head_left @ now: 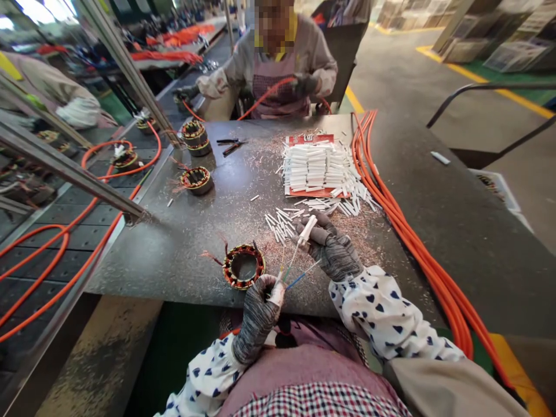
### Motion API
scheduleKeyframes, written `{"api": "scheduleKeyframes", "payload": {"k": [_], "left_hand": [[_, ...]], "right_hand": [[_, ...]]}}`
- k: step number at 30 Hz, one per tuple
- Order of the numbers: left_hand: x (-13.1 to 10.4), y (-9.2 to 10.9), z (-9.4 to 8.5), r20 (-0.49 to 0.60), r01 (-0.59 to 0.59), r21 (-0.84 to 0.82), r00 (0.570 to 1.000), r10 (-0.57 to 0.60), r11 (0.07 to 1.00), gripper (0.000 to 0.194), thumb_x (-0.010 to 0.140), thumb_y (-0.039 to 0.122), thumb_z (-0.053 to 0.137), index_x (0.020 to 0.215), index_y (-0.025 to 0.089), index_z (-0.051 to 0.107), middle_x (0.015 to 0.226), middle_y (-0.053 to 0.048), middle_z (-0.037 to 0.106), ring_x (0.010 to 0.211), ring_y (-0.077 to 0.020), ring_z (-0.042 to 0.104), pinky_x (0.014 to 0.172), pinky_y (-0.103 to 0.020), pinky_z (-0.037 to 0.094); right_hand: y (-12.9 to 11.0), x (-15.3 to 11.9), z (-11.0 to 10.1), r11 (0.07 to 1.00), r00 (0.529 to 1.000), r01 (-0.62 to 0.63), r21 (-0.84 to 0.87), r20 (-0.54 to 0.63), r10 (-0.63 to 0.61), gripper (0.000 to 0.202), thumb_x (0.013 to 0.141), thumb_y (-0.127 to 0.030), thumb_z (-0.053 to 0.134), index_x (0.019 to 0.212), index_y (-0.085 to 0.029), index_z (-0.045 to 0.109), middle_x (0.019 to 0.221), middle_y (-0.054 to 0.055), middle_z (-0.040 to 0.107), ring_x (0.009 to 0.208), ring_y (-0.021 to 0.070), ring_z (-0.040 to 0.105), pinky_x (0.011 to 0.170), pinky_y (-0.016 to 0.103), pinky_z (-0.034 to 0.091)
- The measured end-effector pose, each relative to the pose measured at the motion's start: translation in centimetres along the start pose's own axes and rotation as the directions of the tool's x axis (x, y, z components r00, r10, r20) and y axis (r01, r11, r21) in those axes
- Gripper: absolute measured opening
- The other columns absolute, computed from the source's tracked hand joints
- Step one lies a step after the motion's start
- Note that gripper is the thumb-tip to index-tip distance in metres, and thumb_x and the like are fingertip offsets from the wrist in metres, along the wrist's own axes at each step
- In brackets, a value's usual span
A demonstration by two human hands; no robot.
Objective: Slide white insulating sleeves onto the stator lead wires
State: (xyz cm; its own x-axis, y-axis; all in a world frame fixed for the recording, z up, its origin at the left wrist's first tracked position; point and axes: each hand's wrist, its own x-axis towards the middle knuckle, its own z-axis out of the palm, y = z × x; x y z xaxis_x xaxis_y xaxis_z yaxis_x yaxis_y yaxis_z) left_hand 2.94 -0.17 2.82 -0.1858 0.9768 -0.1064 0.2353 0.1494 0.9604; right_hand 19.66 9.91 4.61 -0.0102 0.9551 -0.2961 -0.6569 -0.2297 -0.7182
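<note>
My left hand (263,304), in a grey glove, is closed around the end of a cable whose thin wires fan out above the fingers. One of these is a blue wire (296,282); others look yellow-green and pale. Gloved too, my right hand (332,246) pinches white sleeves (307,229) at the tip of one pale wire. Just left of my hands a stator (244,266) with copper windings lies on the table, its loose leads pointing left. Beyond my right hand is a scatter of loose white sleeves (280,225).
A pile of white sleeves (315,165) lies on a red sheet. Orange cables (391,214) run down the table's right side. Two stators (196,180) and pliers (231,146) are at the back left. Across the table a co-worker (278,69) handles an orange cable. A metal post (125,104) rises at left.
</note>
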Motion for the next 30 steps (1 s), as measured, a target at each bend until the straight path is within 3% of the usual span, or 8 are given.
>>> {"api": "scheduleKeyframes", "payload": {"k": [4,7,11,15,21,25,28,30], "left_hand": [[0.0,-0.7,0.4,-0.115,-0.084,0.032,0.99,0.087,0.996,0.024,0.08,0.039,0.059,0.066,0.02,0.065,0.059,-0.002,0.065,0.057,-0.0172,0.062,0.063,-0.03,0.054],[0.0,-1.4,0.7,-0.246,-0.175,0.05,0.952,0.182,0.983,0.023,0.081,0.036,0.059,0.069,0.019,0.068,0.063,-0.004,0.07,0.057,-0.0171,0.064,0.061,-0.029,0.054],[-0.1,-2.0,0.7,-0.308,-0.217,0.06,0.924,0.225,0.974,0.022,0.083,0.035,0.06,0.073,0.019,0.071,0.065,-0.005,0.074,0.057,-0.0176,0.066,0.06,-0.029,0.055],[-0.2,-2.2,0.6,-0.318,-0.202,0.056,0.925,0.209,0.978,0.02,0.083,0.033,0.06,0.073,0.019,0.071,0.066,-0.004,0.074,0.057,-0.0174,0.067,0.061,-0.029,0.056],[-0.1,-2.0,0.6,-0.324,-0.244,0.065,0.912,0.252,0.968,0.021,0.084,0.034,0.061,0.073,0.019,0.072,0.065,-0.004,0.074,0.056,-0.0174,0.067,0.059,-0.029,0.057],[-0.2,-2.3,0.6,-0.337,-0.241,0.079,0.907,0.254,0.967,0.019,0.084,0.032,0.061,0.074,0.02,0.072,0.065,-0.003,0.073,0.056,-0.0172,0.066,0.06,-0.03,0.056],[-0.3,-2.7,0.6,-0.342,-0.25,0.07,0.903,0.259,0.966,0.018,0.084,0.032,0.062,0.074,0.02,0.072,0.066,-0.003,0.074,0.058,-0.017,0.067,0.062,-0.03,0.057],[-0.4,-3.2,0.7,-0.373,-0.261,0.056,0.89,0.263,0.964,0.017,0.084,0.033,0.065,0.076,0.021,0.073,0.07,-0.004,0.075,0.062,-0.0179,0.07,0.065,-0.031,0.059]], "right_hand": [[-0.5,-0.9,0.1,0.988,0.985,0.035,-0.147,0.17,-0.01,0.063,0.07,-0.028,0.093,0.124,-0.034,0.063,0.107,-0.001,0.077,0.086,0.0194,0.076,0.072,0.035,0.067],[-0.7,-1.6,-0.1,0.963,0.968,0.029,-0.268,0.25,0.041,0.061,0.074,-0.031,0.091,0.128,-0.03,0.064,0.106,0.003,0.077,0.081,0.0181,0.075,0.066,0.031,0.065],[-0.4,-2.5,0.0,0.98,0.987,0.129,-0.154,0.119,-0.111,0.058,0.076,-0.03,0.089,0.127,-0.034,0.064,0.109,0.0,0.075,0.085,0.0174,0.075,0.068,0.031,0.065],[-0.1,-3.3,0.9,0.951,0.953,0.303,-0.052,0.014,-0.303,0.058,0.074,-0.026,0.09,0.125,-0.036,0.065,0.104,-0.003,0.073,0.087,0.0168,0.074,0.065,0.028,0.065],[0.0,-4.1,1.8,0.94,0.94,0.341,-0.014,-0.007,-0.342,0.057,0.076,-0.025,0.089,0.126,-0.037,0.066,0.104,-0.003,0.07,0.086,0.0155,0.073,0.062,0.026,0.064],[0.3,-4.1,2.1,0.92,0.92,0.391,-0.032,0.007,-0.391,0.057,0.077,-0.027,0.088,0.128,-0.037,0.065,0.102,-0.003,0.07,0.086,0.0172,0.073,0.067,0.031,0.066],[0.6,-4.3,2.1,0.892,0.897,0.442,-0.095,0.027,-0.442,0.056,0.079,-0.032,0.087,0.129,-0.035,0.061,0.101,-0.002,0.072,0.088,0.0181,0.075,0.066,0.03,0.065],[0.8,-4.7,1.8,0.901,0.917,0.4,-0.17,0.082,-0.391,0.062,0.081,-0.032,0.086,0.135,-0.035,0.056,0.104,-0.001,0.075,0.087,0.0178,0.076,0.07,0.031,0.065]]}}
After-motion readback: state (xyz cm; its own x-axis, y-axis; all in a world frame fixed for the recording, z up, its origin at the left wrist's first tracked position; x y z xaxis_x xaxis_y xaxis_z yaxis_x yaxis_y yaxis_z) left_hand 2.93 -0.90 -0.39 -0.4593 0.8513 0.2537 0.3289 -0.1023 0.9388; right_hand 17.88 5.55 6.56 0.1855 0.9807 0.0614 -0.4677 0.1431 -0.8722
